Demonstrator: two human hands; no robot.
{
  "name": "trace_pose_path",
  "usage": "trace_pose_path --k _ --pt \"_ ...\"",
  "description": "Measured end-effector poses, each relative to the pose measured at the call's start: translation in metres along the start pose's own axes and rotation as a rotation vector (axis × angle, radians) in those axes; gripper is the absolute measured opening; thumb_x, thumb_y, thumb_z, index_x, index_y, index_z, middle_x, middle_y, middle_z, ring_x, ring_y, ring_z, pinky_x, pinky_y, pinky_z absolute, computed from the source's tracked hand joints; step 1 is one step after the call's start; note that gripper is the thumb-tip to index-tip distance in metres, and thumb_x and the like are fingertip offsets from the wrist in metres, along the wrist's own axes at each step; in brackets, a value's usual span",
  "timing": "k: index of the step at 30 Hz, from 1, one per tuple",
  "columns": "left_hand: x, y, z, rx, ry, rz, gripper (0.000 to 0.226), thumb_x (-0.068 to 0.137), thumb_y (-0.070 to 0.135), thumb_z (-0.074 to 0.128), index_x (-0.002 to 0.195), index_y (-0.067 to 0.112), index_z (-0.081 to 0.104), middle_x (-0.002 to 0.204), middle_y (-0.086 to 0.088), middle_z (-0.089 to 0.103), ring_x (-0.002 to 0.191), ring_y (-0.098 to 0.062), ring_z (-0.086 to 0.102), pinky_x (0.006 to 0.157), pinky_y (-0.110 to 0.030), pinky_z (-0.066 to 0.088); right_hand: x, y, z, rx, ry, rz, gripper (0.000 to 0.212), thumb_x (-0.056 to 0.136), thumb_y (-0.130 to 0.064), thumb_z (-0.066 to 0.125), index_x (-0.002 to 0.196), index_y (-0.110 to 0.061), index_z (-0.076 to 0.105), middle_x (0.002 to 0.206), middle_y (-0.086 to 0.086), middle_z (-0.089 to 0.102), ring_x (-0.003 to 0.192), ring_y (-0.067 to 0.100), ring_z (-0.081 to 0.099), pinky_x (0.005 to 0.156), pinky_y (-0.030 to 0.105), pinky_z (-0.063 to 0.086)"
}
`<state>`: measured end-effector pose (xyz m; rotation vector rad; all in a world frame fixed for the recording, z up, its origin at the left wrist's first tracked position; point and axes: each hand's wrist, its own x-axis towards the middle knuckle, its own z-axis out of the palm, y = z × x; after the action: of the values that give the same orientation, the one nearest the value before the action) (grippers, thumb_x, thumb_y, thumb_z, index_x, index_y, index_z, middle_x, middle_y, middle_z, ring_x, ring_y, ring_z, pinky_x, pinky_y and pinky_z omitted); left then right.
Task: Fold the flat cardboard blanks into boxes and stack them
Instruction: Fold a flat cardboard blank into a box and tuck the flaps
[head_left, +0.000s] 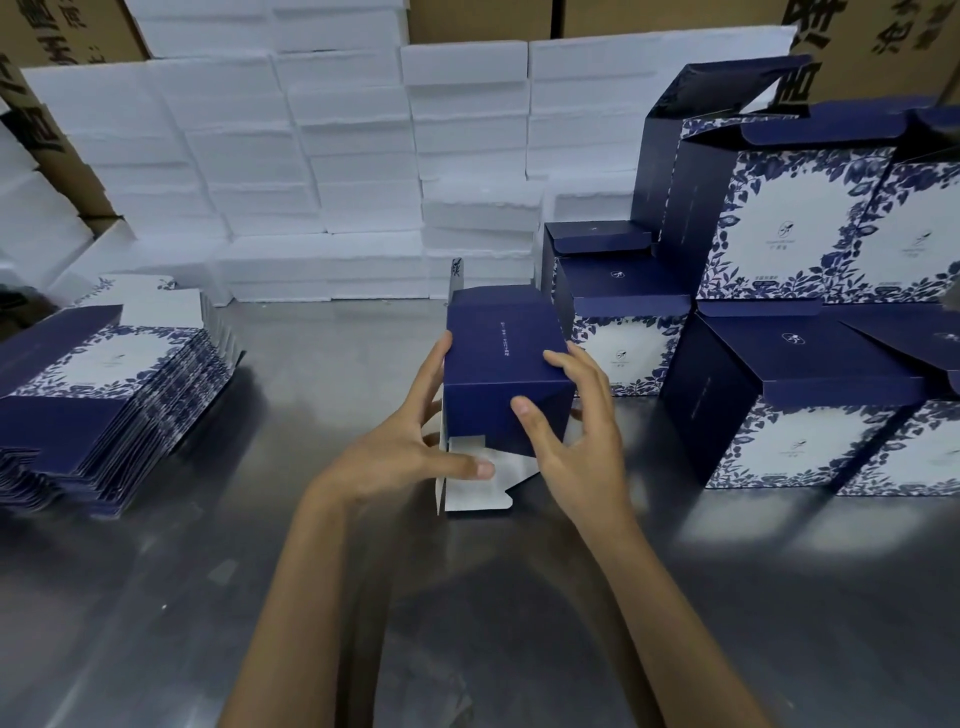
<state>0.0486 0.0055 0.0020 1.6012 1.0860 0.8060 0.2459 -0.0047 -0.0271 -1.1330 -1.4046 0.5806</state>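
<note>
A dark blue box (498, 364), partly folded, lies on its side at the middle of the metal table, its white bottom flaps (478, 488) open toward me. My left hand (410, 447) holds the box's left side, fingers along the wall and thumb pressing a white flap. My right hand (576, 431) grips the right near corner, thumb on the top panel and fingers round the right side. A pile of flat blue-and-white floral blanks (104, 395) lies at the left. Folded boxes (779, 322) stand stacked at the right.
The steel table (260, 597) stretches toward me. White foam blocks (311, 166) form a wall at the back, with brown cartons (67, 31) behind and at the left. One tall box at the right back has its lid flap (727, 83) raised.
</note>
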Motion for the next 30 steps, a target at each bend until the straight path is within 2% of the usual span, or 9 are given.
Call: trace_pose_path --k 4,9,12,15,17,22,24,26,30 --pt "0.005 0.008 0.014 -0.041 0.365 0.197 0.067 0.082 0.025 0.081 0.135 0.052 0.051 0.149 0.026 0.042 0.137 0.003 0.041 0.098 -0.022 0.048 0.0 0.0 0.001 0.023 0.032 -0.016 0.04 0.091 -0.022 0.075 0.129 -0.022 0.061 0.147 -0.001 0.046 0.138 0.003 0.041 0.105 0.007 0.034" --pt "0.012 0.009 0.034 -0.17 0.451 0.284 0.017 0.081 0.023 0.078 0.094 0.033 0.076 0.149 0.018 0.043 0.13 0.001 0.051 0.095 -0.031 0.054 0.004 -0.007 -0.003 0.102 0.02 0.019 0.034 0.089 -0.013 0.076 0.119 -0.024 0.065 0.145 0.001 0.045 0.133 0.002 0.044 0.101 0.01 0.039" --pt "0.015 0.009 0.043 -0.182 0.487 0.318 0.017 0.086 0.01 0.076 0.095 0.025 0.075 0.144 0.024 0.046 0.132 -0.002 0.051 0.095 -0.026 0.052 0.002 -0.014 0.004 0.205 -0.005 0.125 0.031 0.09 -0.009 0.074 0.112 -0.031 0.07 0.151 -0.004 0.04 0.143 0.001 0.036 0.115 0.033 0.04" --pt "0.019 0.006 0.045 -0.179 0.504 0.357 0.018 0.088 0.004 0.073 0.098 0.02 0.076 0.132 0.036 0.053 0.141 -0.006 0.041 0.104 -0.029 0.049 0.004 -0.02 0.01 0.211 0.019 0.132 0.026 0.091 -0.009 0.072 0.104 -0.033 0.073 0.153 -0.002 0.041 0.146 -0.004 0.027 0.119 0.038 0.035" --pt "0.02 0.006 0.046 -0.158 0.542 0.379 0.017 0.088 0.004 0.073 0.095 0.019 0.076 0.124 0.04 0.057 0.143 -0.001 0.036 0.101 -0.018 0.047 0.007 -0.022 0.013 0.229 0.058 0.126 0.022 0.092 -0.008 0.072 0.098 -0.029 0.074 0.149 -0.001 0.042 0.145 0.002 0.031 0.117 0.04 0.037" --pt "0.021 0.006 0.045 -0.161 0.55 0.367 0.015 0.088 0.0 0.072 0.097 0.011 0.077 0.132 0.008 0.064 0.139 0.011 0.035 0.097 -0.009 0.042 0.011 -0.024 0.015 0.201 0.071 0.115 0.022 0.091 -0.007 0.072 0.094 -0.028 0.074 0.146 0.001 0.043 0.145 0.008 0.034 0.117 0.042 0.037" --pt "0.018 0.003 0.041 -0.21 0.486 0.35 0.022 0.088 -0.001 0.071 0.105 0.012 0.076 0.133 0.022 0.06 0.142 0.007 0.033 0.106 -0.023 0.046 0.012 -0.021 0.008 0.199 0.013 0.122 0.025 0.092 -0.009 0.071 0.098 -0.034 0.074 0.149 -0.003 0.04 0.145 0.008 0.035 0.117 0.041 0.038" --pt "0.017 0.004 0.04 -0.219 0.48 0.34 0.028 0.087 -0.002 0.072 0.106 0.018 0.076 0.12 0.041 0.059 0.145 -0.001 0.034 0.108 -0.032 0.047 0.011 -0.019 0.002 0.211 -0.04 0.108 0.028 0.094 -0.008 0.069 0.105 -0.034 0.073 0.151 -0.004 0.04 0.141 -0.002 0.036 0.114 0.026 0.039" --pt "0.018 0.01 0.044 -0.173 0.537 0.34 0.025 0.086 -0.004 0.071 0.097 0.018 0.077 0.111 0.045 0.06 0.143 -0.011 0.042 0.108 -0.025 0.045 0.012 -0.017 0.003 0.175 0.015 0.093 0.026 0.093 -0.003 0.068 0.099 -0.027 0.074 0.143 -0.001 0.044 0.14 0.003 0.039 0.113 0.024 0.038"
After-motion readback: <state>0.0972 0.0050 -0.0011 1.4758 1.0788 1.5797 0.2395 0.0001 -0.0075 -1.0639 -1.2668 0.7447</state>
